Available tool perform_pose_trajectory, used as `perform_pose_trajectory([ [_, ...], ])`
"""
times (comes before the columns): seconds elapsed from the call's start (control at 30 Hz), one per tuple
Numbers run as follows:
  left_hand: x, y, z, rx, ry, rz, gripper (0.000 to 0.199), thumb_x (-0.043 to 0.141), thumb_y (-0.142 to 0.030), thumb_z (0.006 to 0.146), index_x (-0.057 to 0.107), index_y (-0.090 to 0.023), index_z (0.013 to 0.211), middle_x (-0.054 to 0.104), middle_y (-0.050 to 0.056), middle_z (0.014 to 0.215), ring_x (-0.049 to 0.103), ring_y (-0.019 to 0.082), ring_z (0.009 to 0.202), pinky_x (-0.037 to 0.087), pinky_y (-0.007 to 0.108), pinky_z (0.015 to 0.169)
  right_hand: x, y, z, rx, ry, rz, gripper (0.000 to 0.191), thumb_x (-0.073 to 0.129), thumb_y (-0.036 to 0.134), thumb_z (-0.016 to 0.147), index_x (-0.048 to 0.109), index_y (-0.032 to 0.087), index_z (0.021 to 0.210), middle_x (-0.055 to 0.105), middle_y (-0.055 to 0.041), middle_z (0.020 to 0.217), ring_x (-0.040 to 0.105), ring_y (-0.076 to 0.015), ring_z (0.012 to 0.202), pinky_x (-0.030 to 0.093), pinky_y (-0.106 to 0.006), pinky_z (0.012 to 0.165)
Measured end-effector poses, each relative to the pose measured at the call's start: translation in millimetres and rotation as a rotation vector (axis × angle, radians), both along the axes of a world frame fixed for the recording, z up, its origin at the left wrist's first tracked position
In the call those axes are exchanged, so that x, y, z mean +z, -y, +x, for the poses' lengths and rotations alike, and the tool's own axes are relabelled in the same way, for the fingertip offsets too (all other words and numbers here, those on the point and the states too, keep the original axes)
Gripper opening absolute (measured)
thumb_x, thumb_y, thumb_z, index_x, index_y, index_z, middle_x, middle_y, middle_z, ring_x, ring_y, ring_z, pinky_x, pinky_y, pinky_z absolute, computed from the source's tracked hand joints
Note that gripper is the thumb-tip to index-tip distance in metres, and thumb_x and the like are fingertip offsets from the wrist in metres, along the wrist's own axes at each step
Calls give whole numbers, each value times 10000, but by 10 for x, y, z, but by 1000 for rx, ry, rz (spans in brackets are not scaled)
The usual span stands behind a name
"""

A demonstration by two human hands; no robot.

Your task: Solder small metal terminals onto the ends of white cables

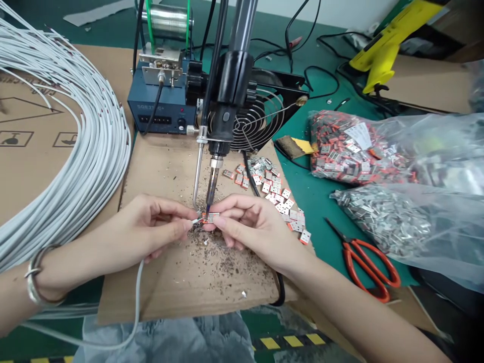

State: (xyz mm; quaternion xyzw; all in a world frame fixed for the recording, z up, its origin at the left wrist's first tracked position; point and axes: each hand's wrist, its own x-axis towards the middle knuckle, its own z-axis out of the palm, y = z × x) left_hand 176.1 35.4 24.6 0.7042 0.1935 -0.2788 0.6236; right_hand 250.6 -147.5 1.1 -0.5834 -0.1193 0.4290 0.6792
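Note:
My left hand (162, 227) pinches the end of a white cable (138, 287), whose length hangs down from the hand and loops off to the left. In my right hand (245, 219) a small metal USB connector (214, 217) with an orange insert is held between thumb and fingers. Cable end and connector meet right under the tip of a mounted soldering iron (212, 186). Beside the iron, a thin metal feed tube (198, 174) points down to the same spot. Fingertips partly cover the joint, so the wires themselves are hard to make out.
Loose USB connectors (278, 191) lie right of the iron on the cardboard (170, 297). Coiled white cables (109, 166) fill the left. A solder feeder (155, 106) and a fan (260, 116) stand behind. Bags of connectors (348, 151) and metal shells (389, 222), plus orange-handled scissors (368, 267), lie right.

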Motion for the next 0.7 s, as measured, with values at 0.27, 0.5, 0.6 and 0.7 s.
perform_pose_trajectory([
  [0.27,-31,1,0,-68,30,43,253,567,-350,792,601,-115,877,512,-28,559,364,30,374,301,131,341,-46,-2,5,2,19,-74,183,695,273,755,620,130,840,709,-75,758,490,-38,418,344,-127,355],
  [0.5,-56,-4,-19,-33,44,2,263,582,-324,770,612,-117,930,554,-21,608,390,27,367,317,126,335,-45,0,2,13,35,-71,201,697,289,744,615,127,831,704,-81,756,485,-43,417,333,-134,350],
  [0.6,-64,-1,-13,-12,54,-18,242,592,-314,767,623,-128,919,569,-23,613,400,24,368,333,117,337,-46,-3,8,10,36,-65,196,703,275,735,615,121,820,700,-77,737,482,-42,412,330,-136,348],
  [0.7,-54,5,-9,9,50,-31,200,607,-301,766,636,-134,871,561,-31,580,410,26,366,350,113,339,-41,-2,6,8,27,-63,180,700,260,737,619,123,820,696,-64,721,485,-41,411,327,-135,348],
])
